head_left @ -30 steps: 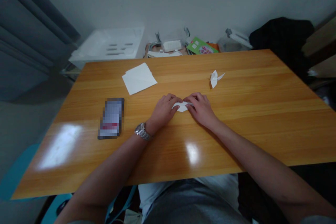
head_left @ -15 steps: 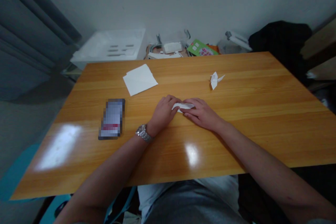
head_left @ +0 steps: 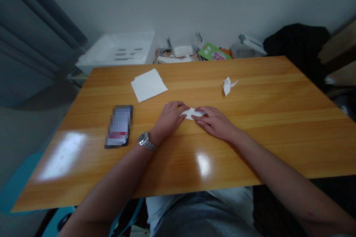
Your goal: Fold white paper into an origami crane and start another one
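A small folded piece of white paper (head_left: 190, 113) lies low over the table between my two hands. My left hand (head_left: 171, 116), with a metal watch (head_left: 146, 141) at the wrist, has its thumb and fingers closed on the paper's left end. On the right end, my right hand (head_left: 215, 121) grips the paper with its thumb on the near side and fingers on the far side. The fingers cover both ends, so the fold's full shape is hidden. Farther back to the right stands a white origami crane (head_left: 227, 86).
Several white paper sheets (head_left: 150, 86) lie stacked beyond my left hand. A phone (head_left: 119, 126) with a blurred screen rests at the left on the wooden table (head_left: 278, 118). Behind the table's far edge are a white foam tray (head_left: 116, 50) and a green booklet (head_left: 214, 52).
My left hand has shifted slightly left and its fingers have drawn back, so more of the folded paper's flat face shows. The right hand has barely moved.
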A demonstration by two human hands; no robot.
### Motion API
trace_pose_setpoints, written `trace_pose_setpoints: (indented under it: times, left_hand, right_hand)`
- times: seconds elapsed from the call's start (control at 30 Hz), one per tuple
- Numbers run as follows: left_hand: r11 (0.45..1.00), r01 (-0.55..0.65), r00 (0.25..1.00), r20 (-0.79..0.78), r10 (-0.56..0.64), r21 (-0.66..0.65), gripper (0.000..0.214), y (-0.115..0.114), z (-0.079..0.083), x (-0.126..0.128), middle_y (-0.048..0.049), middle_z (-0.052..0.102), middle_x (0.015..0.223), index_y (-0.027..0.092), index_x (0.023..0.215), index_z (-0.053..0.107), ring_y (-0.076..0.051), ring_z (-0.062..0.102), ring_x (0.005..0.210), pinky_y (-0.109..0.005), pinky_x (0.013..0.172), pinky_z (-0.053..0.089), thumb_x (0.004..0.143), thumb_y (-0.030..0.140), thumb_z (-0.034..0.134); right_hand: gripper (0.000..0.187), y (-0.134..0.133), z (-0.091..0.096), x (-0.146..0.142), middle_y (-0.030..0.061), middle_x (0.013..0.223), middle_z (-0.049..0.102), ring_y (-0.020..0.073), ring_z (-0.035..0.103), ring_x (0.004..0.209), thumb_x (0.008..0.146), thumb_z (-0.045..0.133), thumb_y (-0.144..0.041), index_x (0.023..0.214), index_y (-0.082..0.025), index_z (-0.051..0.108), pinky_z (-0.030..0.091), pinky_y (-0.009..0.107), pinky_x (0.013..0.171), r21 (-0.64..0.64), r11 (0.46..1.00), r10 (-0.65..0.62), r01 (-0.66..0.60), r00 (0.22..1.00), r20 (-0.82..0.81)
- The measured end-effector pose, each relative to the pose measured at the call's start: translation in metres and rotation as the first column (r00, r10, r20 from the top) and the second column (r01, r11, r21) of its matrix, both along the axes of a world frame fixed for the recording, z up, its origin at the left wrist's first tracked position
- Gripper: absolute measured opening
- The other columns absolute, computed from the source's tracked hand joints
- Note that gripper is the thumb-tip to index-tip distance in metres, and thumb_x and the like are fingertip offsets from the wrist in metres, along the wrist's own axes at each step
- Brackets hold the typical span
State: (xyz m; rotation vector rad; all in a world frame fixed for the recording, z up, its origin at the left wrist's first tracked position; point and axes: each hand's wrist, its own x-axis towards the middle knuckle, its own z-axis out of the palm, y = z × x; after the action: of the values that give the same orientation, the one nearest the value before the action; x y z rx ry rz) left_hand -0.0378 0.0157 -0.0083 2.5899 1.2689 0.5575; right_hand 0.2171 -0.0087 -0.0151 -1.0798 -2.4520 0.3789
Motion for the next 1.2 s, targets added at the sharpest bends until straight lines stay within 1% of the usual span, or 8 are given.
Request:
trace_pose_setpoints:
  times: [0.17, 0.23, 0.33, 0.5, 0.67, 0.8, 1.0, 1.2]
  left_hand:
    - [0.975, 0.22, 0.975, -0.046, -0.22, 0.003, 0.03, -0.005, 0.006, -0.004, -0.0066, 0.066, 0.136, 0.026, 0.128, 0.069, -0.024, 0.061, 0.123, -0.042, 0.108, 0.045, 0.105, 0.029, 0.049]
    - [0.967, 0.255, 0.964, -0.074, -0.256, -0.019, 0.031, -0.007, 0.008, -0.005, -0.0072, 0.066, 0.138, 0.027, 0.131, 0.068, -0.025, 0.062, 0.124, -0.042, 0.108, 0.046, 0.105, 0.03, 0.05]
    - [0.967, 0.253, 0.962, -0.095, -0.255, -0.035, 0.034, -0.008, 0.009, -0.005, -0.009, 0.065, 0.141, 0.025, 0.134, 0.066, -0.025, 0.063, 0.125, -0.043, 0.108, 0.048, 0.105, 0.031, 0.051]
    - [0.981, 0.193, 0.976, -0.1, -0.194, -0.027, 0.04, -0.009, 0.004, -0.002, -0.0114, 0.063, 0.144, 0.018, 0.139, 0.062, -0.028, 0.062, 0.127, -0.043, 0.109, 0.049, 0.104, 0.034, 0.052]
    - [0.985, 0.172, 0.978, -0.123, -0.167, 0.034, 0.037, -0.012, 0.002, 0.001, -0.013, 0.063, 0.142, 0.016, 0.136, 0.064, -0.028, 0.063, 0.126, -0.046, 0.11, 0.049, 0.105, 0.03, 0.05]
    - [0.986, 0.155, 0.983, -0.112, -0.147, 0.068, 0.035, -0.013, 0.004, 0.001, -0.0132, 0.064, 0.141, 0.016, 0.133, 0.067, -0.028, 0.062, 0.126, -0.047, 0.109, 0.05, 0.106, 0.027, 0.048]
    - [0.984, 0.178, 0.983, -0.038, -0.179, -0.024, 0.039, -0.007, 0.007, -0.008, -0.0103, 0.065, 0.142, 0.013, 0.135, 0.065, -0.023, 0.064, 0.128, -0.039, 0.113, 0.051, 0.108, 0.031, 0.043]
    - [0.966, 0.257, 0.964, -0.076, -0.256, 0.012, 0.037, -0.002, 0.011, -0.015, -0.0109, 0.065, 0.142, 0.013, 0.128, 0.07, -0.023, 0.065, 0.127, -0.039, 0.112, 0.052, 0.108, 0.028, 0.042]
  right_hand:
    - [0.036, 0.001, 0.0, 0.0, 0.0133, 0.141, 0.062, 0.0292, 0.057, 0.129, 0.105, 0.051, -0.037, 0.132, -0.027, 0.072, 0.048, 0.054, 0.109, 0.019, 1.0, -0.006, 0.006, 1.0, 0.024]
    - [0.036, 0.002, 0.0, 0.001, 0.0128, 0.142, 0.061, 0.0293, 0.057, 0.131, 0.105, 0.051, -0.037, 0.133, -0.028, 0.071, 0.048, 0.054, 0.11, 0.011, 1.0, -0.015, 0.015, 1.0, 0.021]
    - [0.038, 0.004, 0.0, 0.004, 0.012, 0.146, 0.059, 0.0291, 0.055, 0.134, 0.105, 0.05, -0.038, 0.136, -0.028, 0.069, 0.047, 0.054, 0.112, -0.001, 1.0, -0.025, 0.025, 0.999, 0.027]
    - [0.041, 0.008, 0.0, 0.009, 0.0109, 0.149, 0.06, 0.0282, 0.056, 0.137, 0.107, 0.046, -0.036, 0.142, -0.026, 0.064, 0.045, 0.052, 0.116, -0.003, 1.0, -0.002, 0.002, 0.997, 0.077]
    - [0.043, 0.009, 0.002, 0.014, 0.0127, 0.153, 0.056, 0.0298, 0.055, 0.139, 0.107, 0.045, -0.035, 0.145, -0.021, 0.061, 0.045, 0.053, 0.116, -0.001, 1.0, 0.009, -0.009, 0.993, 0.118]
    - [0.045, 0.01, 0.003, 0.022, 0.0115, 0.156, 0.053, 0.029, 0.054, 0.141, 0.107, 0.042, -0.034, 0.147, -0.022, 0.059, 0.045, 0.052, 0.118, -0.044, 0.999, 0.031, -0.025, 0.992, 0.124]
    - [0.043, 0.012, 0.001, 0.028, 0.0108, 0.156, 0.052, 0.0303, 0.054, 0.141, 0.107, 0.043, -0.036, 0.143, -0.023, 0.063, 0.045, 0.053, 0.118, -0.064, 0.998, 0.016, -0.009, 0.995, 0.099]
    - [0.044, 0.016, 0.0, 0.032, 0.0087, 0.157, 0.051, 0.0273, 0.053, 0.142, 0.108, 0.042, -0.036, 0.145, -0.024, 0.061, 0.043, 0.051, 0.12, -0.089, 0.995, 0.053, -0.047, 0.997, 0.063]
